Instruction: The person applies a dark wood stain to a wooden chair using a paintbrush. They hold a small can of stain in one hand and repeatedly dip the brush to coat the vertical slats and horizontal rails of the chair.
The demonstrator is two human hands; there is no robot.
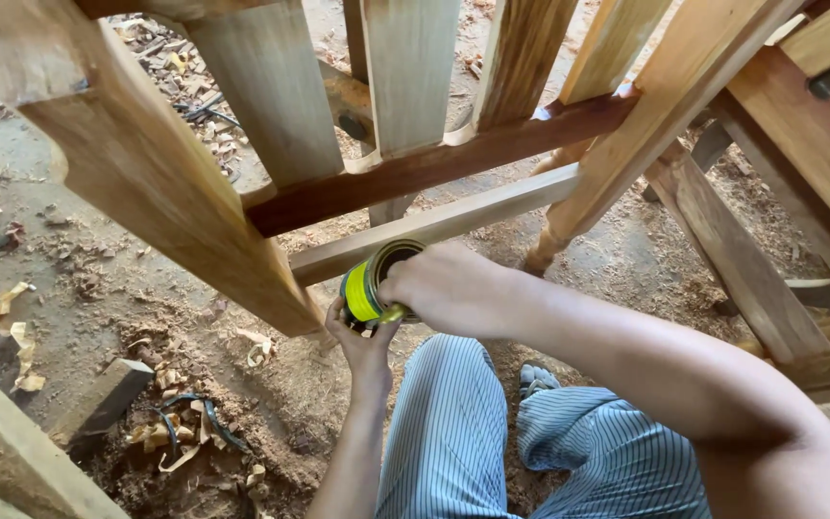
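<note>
A small round tin (369, 285) with a yellow-green label is held low in front of me, tipped on its side, its open mouth turned toward the wooden frame. My left hand (361, 344) cups it from below. My right hand (444, 286) grips its rim from the right and covers part of the mouth. Just above the tin runs the pale lower rail (434, 223) of an unfinished wooden chair frame (175, 192), with a darker reddish rail (434, 165) above that and upright slats rising from it.
My striped trousers (453, 432) are below the hands. The dirt floor is strewn with wood shavings (175, 423) and sawdust. A small wood block (103, 402) lies at the left, a plank (12, 452) at the lower left, and more wooden furniture legs (742, 259) on the right.
</note>
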